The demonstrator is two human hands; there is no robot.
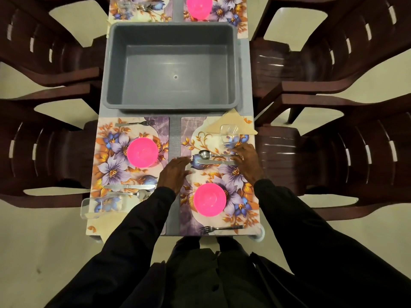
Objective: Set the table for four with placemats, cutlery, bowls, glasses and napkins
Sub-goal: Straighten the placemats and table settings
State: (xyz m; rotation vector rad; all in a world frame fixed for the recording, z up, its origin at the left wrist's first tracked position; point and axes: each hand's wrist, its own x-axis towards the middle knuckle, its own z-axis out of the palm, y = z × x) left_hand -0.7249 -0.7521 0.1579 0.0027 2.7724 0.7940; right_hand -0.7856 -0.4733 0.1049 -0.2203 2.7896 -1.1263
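Two floral placemats lie near me. The right placemat (235,181) carries a pink bowl (209,199), a fork (220,228), a spoon (206,154), a knife (213,162), a glass (230,133) and a beige napkin (233,121). My right hand (248,162) rests with its fingers on the handles of the spoon and knife. My left hand (175,172) lies flat with straight fingers at the mat's left edge, beside the knife tip. The left placemat (115,165) holds a pink bowl (142,152), fork (135,124), knife (130,187), spoon (133,194), glass (101,206) and napkin (111,221).
An empty grey tub (171,103) fills the middle of the table. Beyond it are two more placemats, one with a pink bowl (199,6), the other with a glass (124,5). Dark brown plastic chairs (44,152) stand on both sides.
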